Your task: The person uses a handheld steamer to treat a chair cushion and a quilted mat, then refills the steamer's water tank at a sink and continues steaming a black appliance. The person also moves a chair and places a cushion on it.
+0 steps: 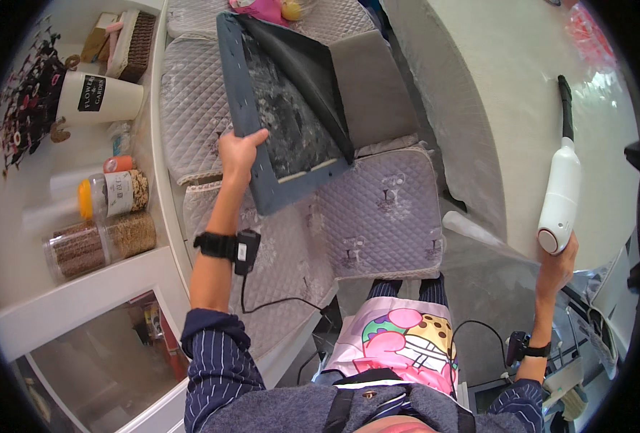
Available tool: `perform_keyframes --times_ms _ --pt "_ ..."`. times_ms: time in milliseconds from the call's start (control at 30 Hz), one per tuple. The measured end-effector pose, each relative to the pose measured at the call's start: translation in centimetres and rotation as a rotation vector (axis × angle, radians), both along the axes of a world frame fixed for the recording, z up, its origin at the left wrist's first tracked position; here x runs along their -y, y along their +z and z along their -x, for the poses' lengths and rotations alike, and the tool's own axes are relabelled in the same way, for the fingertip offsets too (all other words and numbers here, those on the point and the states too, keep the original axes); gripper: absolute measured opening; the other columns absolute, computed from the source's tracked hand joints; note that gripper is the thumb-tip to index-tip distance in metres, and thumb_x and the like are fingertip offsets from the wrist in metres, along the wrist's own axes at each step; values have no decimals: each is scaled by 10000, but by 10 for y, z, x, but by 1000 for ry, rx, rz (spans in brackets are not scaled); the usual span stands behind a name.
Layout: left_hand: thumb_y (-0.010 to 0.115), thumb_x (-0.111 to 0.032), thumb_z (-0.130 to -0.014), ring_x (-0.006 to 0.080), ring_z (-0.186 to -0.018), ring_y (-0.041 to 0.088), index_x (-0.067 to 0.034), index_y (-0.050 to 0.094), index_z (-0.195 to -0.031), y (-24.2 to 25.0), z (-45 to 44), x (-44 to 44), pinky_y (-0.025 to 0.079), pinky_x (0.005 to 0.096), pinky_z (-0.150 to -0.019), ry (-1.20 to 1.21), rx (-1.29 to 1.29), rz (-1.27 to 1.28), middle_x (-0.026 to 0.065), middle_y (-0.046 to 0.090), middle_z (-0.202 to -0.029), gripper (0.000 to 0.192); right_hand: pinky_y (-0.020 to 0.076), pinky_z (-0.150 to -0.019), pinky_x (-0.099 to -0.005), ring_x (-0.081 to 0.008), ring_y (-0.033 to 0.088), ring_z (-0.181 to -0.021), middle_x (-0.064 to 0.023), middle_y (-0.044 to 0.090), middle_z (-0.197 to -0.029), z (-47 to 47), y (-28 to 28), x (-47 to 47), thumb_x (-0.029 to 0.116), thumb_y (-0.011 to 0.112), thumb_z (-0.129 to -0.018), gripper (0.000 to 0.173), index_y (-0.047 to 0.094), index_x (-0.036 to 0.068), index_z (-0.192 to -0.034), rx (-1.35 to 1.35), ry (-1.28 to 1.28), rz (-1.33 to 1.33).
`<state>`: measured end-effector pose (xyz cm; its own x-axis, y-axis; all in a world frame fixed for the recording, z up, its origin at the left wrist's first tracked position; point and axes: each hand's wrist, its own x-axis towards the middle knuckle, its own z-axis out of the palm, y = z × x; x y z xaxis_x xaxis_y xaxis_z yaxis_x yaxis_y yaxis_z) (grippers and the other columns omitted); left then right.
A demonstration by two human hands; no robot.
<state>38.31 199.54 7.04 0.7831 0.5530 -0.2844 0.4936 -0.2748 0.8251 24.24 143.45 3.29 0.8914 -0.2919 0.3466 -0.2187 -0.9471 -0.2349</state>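
My left hand point(240, 154) grips the near left edge of a blue-grey upholstered seat panel point(239, 103), with the thumb on its underside. The panel is tilted up over the bench. Its black backing cloth point(304, 70) hangs partly loose, folded to the right, and the dusty dark inside point(285, 113) shows. At the right, my right hand point(558, 265) is around the near end of a white handheld vacuum cleaner point(563, 184). A black narrow nozzle point(565, 105) points away over the table. My right fingers are partly hidden behind the vacuum's body.
Quilted cushions point(385, 211) cover the corner bench. A grey-brown panel point(374, 89) is beside the lifted one. The cream table point(515, 54) has a hanging plastic cover point(450, 97). Left, a shelf holds food jars point(101, 238), a white flowerpot point(117, 100) and a brush point(136, 46).
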Motion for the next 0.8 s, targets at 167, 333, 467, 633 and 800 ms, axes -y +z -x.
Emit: perform_keyframes --times_ms 167,333,467,633,800 --pt "717 -23 -713 142 -671 601 76 631 -920 18 79 22 490 291 -589 20 0 69 81 649 -815 244 481 -742 -389 -323 594 -950 -118 590 -1056 8 1 -9 87 750 -688 509 521 62 -1142 11 -15 -16" --pt "724 -27 -719 122 -689 590 70 632 -921 51 166 54 484 274 -622 75 -31 127 63 650 -823 242 462 -823 -391 -328 550 -1041 -133 549 -1145 1 12 -16 88 771 -658 641 470 66 -1223 -139 -102 -59" --pt "725 -29 -725 114 -698 585 61 633 -920 85 227 76 481 264 -634 106 -85 111 57 648 -826 234 335 -1009 -429 -334 402 -1213 -175 407 -1319 3 49 -39 79 792 -633 827 359 40 -1337 -120 20 38" --pt "730 -38 -726 105 -703 583 51 634 -908 120 295 100 478 256 -633 138 -157 122 50 648 -820 225 436 -888 -373 -323 567 -1008 -147 603 -1051 0 41 -148 76 683 -769 317 584 18 -1064 -172 800 -678" --pt "747 -58 -713 98 -698 582 51 640 -867 139 354 111 478 254 -625 177 -210 127 45 649 -788 217 394 -926 -334 -253 530 -1044 -126 565 -1055 -60 -45 -253 204 737 -740 505 507 10 -1145 -217 936 -803"
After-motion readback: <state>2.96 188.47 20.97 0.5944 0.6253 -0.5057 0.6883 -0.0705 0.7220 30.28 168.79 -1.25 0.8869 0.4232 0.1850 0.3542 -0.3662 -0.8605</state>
